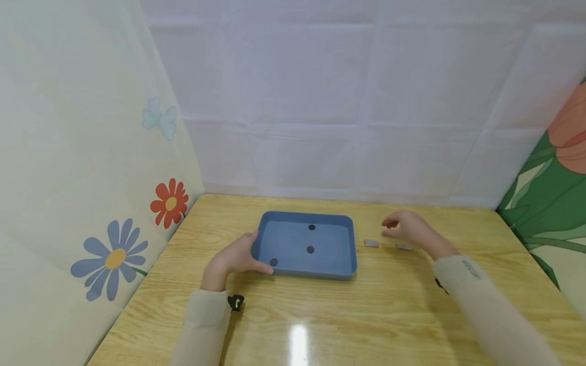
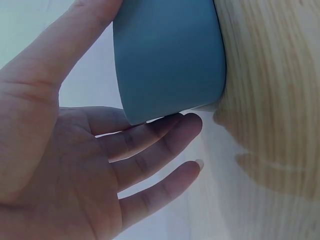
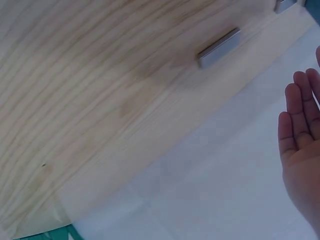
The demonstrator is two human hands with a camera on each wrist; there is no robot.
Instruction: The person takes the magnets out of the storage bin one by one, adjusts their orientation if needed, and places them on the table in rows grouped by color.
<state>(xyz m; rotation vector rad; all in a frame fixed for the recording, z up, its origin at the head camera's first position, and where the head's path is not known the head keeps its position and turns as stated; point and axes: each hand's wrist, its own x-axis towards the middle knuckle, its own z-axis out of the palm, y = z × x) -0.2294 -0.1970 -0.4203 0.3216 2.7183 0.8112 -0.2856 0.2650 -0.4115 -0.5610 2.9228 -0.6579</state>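
Observation:
A shallow blue tray (image 1: 334,239) lies on the wooden table with three small dark discs (image 1: 310,249) inside. My left hand (image 1: 235,254) holds the tray at its left end, thumb along the near side. In the left wrist view, the fingers touch the outer wall of the tray (image 2: 170,60). My right hand (image 1: 409,231) hovers right of the tray with loosely bent fingers and nothing between them. Below it lies a small silvery metal bar (image 1: 403,247). Another metal bar (image 1: 371,243) lies closer to the tray's right side.
The wooden table (image 1: 366,315) meets a white cloth backdrop (image 1: 293,101) behind the tray. Flower-printed panels stand along the left (image 1: 68,152) and right (image 1: 549,213) sides. A small black strap piece (image 1: 235,303) shows at the left cuff.

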